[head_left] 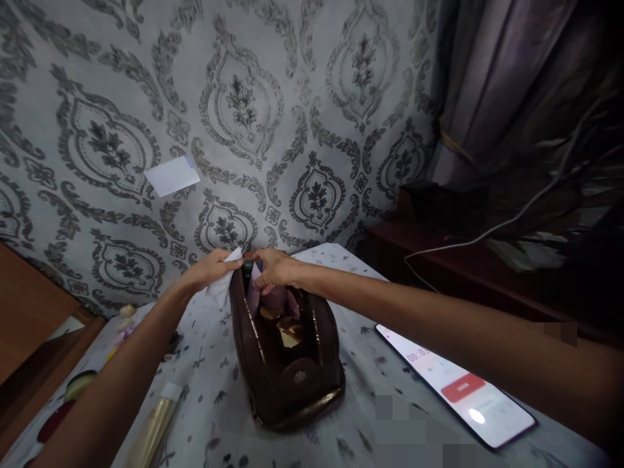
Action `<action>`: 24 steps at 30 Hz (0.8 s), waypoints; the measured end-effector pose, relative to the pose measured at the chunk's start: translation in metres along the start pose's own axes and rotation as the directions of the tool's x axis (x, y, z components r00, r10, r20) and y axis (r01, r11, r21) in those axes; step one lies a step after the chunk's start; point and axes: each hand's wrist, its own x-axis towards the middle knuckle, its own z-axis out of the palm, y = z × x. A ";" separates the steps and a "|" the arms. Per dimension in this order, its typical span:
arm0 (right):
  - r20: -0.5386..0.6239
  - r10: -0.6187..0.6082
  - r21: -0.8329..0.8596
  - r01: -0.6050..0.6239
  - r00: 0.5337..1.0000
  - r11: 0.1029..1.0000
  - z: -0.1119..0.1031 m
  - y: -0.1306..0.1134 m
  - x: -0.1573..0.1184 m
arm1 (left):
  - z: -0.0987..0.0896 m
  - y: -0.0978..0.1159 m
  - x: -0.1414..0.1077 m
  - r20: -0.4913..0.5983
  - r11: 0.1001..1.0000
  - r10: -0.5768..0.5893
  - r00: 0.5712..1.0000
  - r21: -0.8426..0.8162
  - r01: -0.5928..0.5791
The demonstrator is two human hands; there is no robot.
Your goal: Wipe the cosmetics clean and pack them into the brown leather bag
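A dark brown zip-up pouch [292, 396] stands on the table, its zip open along gold teeth. Inside are gold-topped round items [290, 333], pinkish pieces and a dark green one [248, 266]. At its far left edge, my left hand [207, 270] is closed, pinching a white cloth or tissue [220, 286] against the rim. My right hand [279, 268] reaches over the far end, its fingers curled down into the opening beside a pale lilac piece [253, 289]. What those fingertips grip is partly hidden.
A phone [424, 357] with a lit timer screen lies to the right, under my right forearm. On the left are a gold tube with a white cap [158, 416] and several small items. A patterned cloth [361, 416] covers the table, against a papered wall [302, 97]. A white cable [502, 224] hangs at right.
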 end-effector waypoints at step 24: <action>0.064 -0.286 -0.592 0.267 0.956 0.761 0.005 -0.011 -0.004 | 0.017 -0.018 -0.013 -0.277 0.990 0.109 0.955 -0.054 -0.129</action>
